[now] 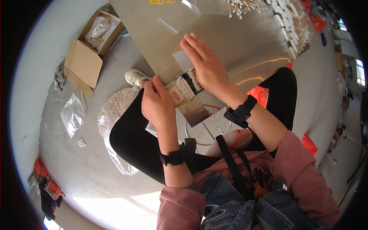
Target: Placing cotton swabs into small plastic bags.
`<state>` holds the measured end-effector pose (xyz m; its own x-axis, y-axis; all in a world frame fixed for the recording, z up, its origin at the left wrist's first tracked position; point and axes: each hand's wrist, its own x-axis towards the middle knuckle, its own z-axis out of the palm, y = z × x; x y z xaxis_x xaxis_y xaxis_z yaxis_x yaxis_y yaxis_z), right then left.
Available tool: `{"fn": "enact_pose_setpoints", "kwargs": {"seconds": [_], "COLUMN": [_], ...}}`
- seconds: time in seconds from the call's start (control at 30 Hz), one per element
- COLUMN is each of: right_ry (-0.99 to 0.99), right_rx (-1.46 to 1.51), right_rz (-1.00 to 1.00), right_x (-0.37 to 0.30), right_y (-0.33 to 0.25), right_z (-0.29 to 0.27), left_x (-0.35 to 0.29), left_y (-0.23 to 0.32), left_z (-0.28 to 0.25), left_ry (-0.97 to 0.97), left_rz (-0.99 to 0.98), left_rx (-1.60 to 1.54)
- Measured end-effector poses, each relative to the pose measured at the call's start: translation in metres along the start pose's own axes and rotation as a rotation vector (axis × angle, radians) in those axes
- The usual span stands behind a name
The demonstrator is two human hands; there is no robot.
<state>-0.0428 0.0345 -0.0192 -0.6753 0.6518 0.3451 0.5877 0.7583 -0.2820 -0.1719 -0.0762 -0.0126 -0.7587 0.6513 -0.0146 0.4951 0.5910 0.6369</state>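
A flat row of cotton swabs with white tips lies at the near edge of the metal table, with a yellow card at its left end. My left hand is closed at that end, its fingers pinching the edge of the swab pack. My right hand is stretched out flat, fingers together, over the table. Its palm edge lies beside a second row of swab tips, partly hidden under it. A clear plastic sheet shows behind this hand.
Loose cotton swabs lie at the table's far side. Stacked white swab bundles fill its right corner. Yellow cards sit at the far edge. An open cardboard box and clear plastic bags are on the floor at left.
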Motion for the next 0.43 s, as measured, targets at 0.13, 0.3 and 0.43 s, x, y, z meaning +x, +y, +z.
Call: {"fn": "enact_pose_setpoints", "kwargs": {"seconds": [0.13,0.3,0.43], "right_ry": [0.014,0.01,0.0], "right_rx": [0.012,0.002,0.016], "right_rz": [0.004,-0.002,-0.014], "right_x": [0.001,0.001,0.003], "right_y": [-0.001,-0.004,-0.012], "right_z": [0.0,0.003,0.007], "left_x": [-0.002,0.001,0.001], "left_y": [0.0,-0.007,-0.009], "left_z": [0.004,0.01,0.012], "left_ry": [-0.013,-0.033,-0.046], "left_rz": [-0.023,-0.022,-0.037], "left_rx": [0.036,-0.083,-0.176]}}
